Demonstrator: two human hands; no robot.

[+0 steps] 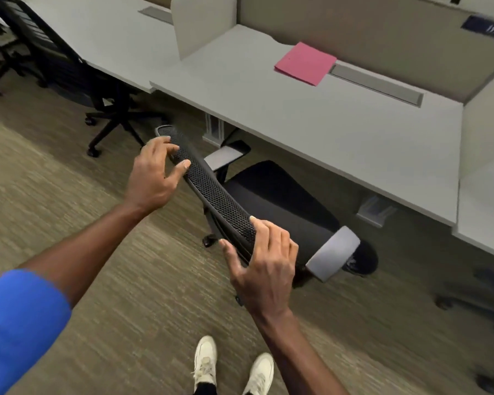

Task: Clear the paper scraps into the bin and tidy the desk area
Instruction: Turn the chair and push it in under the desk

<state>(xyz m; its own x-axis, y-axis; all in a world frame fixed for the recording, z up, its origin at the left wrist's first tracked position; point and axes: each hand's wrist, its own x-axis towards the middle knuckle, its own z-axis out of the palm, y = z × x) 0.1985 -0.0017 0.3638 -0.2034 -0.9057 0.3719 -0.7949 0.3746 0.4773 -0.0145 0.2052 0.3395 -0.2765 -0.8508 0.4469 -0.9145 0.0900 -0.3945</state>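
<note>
At centre left, the left hand rests with spread fingers on the chair backrest. Lower centre, the right hand does the same. At upper right, a pink paper lies on the desk.

We have one head-worn wide-angle view; it looks forward and steeply down, close over the chair back at frame centre; desk fills upper right.

I see a second black chair at the neighbouring desk, carpet, white shoes.
</note>
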